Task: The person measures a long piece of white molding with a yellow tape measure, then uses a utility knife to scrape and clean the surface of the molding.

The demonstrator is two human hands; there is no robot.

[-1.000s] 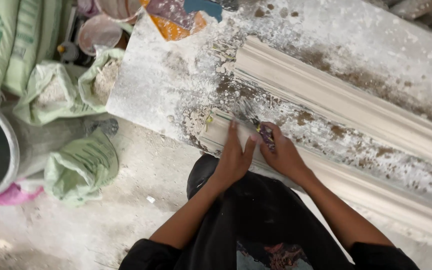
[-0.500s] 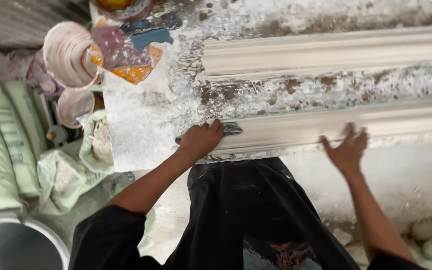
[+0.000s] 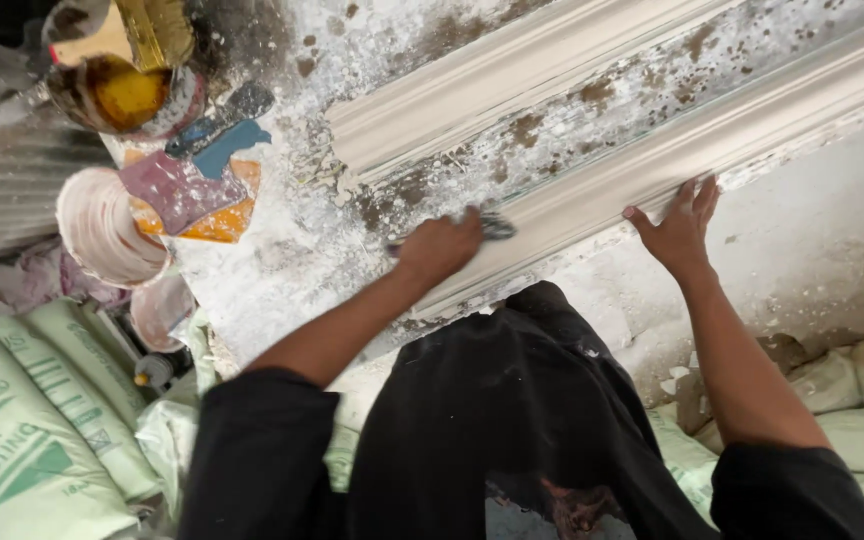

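My left hand [image 3: 439,246] is closed around a small dark flat tool [image 3: 497,227], whose tip rests on the end of the near white plaster moulding [image 3: 652,170]. That long moulding lies along the front edge of a plaster-spattered table [image 3: 272,260]. My right hand [image 3: 679,229] lies flat on the same moulding further right, fingers spread, holding nothing. A second white moulding [image 3: 492,85] lies parallel behind it on the table.
Pale green sacks [image 3: 22,420] are stacked at lower left, more pale sacks [image 3: 852,390] at lower right. Plaster-coated bowls [image 3: 107,230] sit left of the table. A tin with yellow contents [image 3: 122,90] and a brush stand at the table's far corner.
The view has swung, so the mouldings now run up to the right. My hands, once together, are now spread apart along the near moulding, the left one gripping the tool.
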